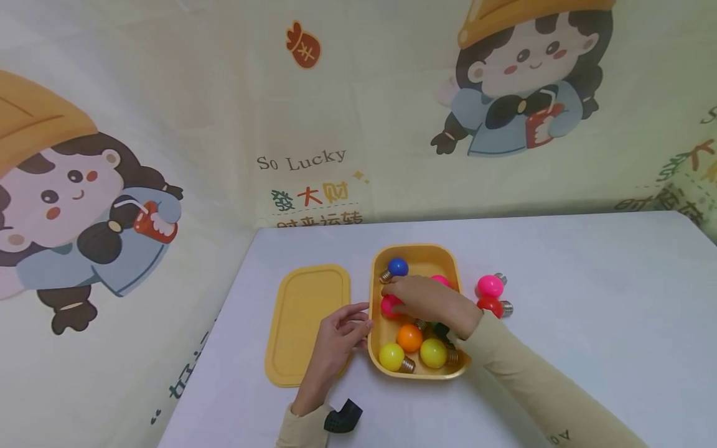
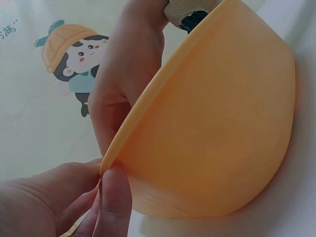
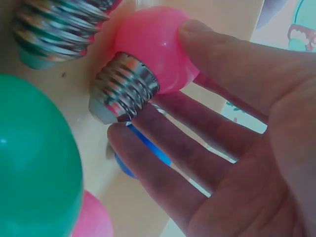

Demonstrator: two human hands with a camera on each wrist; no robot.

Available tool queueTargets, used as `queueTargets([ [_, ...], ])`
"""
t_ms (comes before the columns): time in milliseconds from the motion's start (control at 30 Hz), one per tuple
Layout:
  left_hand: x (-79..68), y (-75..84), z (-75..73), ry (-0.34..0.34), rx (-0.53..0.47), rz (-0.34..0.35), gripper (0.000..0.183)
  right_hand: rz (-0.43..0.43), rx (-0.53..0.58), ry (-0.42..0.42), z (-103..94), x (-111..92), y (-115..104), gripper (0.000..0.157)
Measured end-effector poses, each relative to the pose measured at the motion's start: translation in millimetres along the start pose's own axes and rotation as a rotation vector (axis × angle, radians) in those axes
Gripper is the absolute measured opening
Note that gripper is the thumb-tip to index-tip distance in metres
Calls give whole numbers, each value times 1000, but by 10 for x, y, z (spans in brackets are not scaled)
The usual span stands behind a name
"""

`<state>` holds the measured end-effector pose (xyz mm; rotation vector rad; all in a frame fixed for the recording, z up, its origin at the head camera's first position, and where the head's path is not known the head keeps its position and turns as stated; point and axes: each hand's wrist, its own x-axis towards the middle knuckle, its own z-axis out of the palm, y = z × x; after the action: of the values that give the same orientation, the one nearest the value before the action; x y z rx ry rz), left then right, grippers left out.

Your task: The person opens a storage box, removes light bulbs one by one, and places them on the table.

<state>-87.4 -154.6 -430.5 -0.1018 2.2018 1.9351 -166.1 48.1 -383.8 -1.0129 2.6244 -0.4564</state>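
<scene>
A yellow plastic box [image 1: 414, 247] of toy light bulbs stands on the table. My left hand [image 1: 338, 333] is at its left side; in the left wrist view, fingertips pinch the rim [image 2: 133, 121]. Reaching into the box from the right, my right hand [image 1: 431, 300] holds a pink light bulb [image 3: 153, 44] between thumb and fingers, its silver screw base [image 3: 123, 89] pointing away from the thumb. A blue bulb [image 1: 398, 267] lies at the box's far end. Nearer are an orange bulb [image 1: 409, 338], two yellow bulbs [image 1: 391, 356] and a green bulb [image 3: 37, 158], which the right arm mostly hides in the head view.
A flat yellow lid [image 1: 305, 311] lies left of the box, partly under the left hand. To the box's right, a pink bulb [image 1: 490, 286] and a red bulb [image 1: 490, 305] lie on the white table [image 1: 594, 311]. A printed cloth [image 1: 392, 124] hangs behind the table.
</scene>
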Motion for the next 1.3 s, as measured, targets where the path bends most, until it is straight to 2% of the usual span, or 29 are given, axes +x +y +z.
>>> queueTargets([
  [333,7,-2,-3,0,-8,3,43,4,88,12,-86,-115,23,38],
  [733,13,13,-15,2,5,1,42,-34,45,105,-237,-342,79,34],
  [933,25,6,-17,0,9,5,41,-6,58,122,-319,-479,126,38],
  [1100,24,12,-15,1,8,4,41,-14,57,164,-369,-571,179,35],
  [1300,23,17,-13,1,7,8,41,20,84,160,-423,-657,233,33],
])
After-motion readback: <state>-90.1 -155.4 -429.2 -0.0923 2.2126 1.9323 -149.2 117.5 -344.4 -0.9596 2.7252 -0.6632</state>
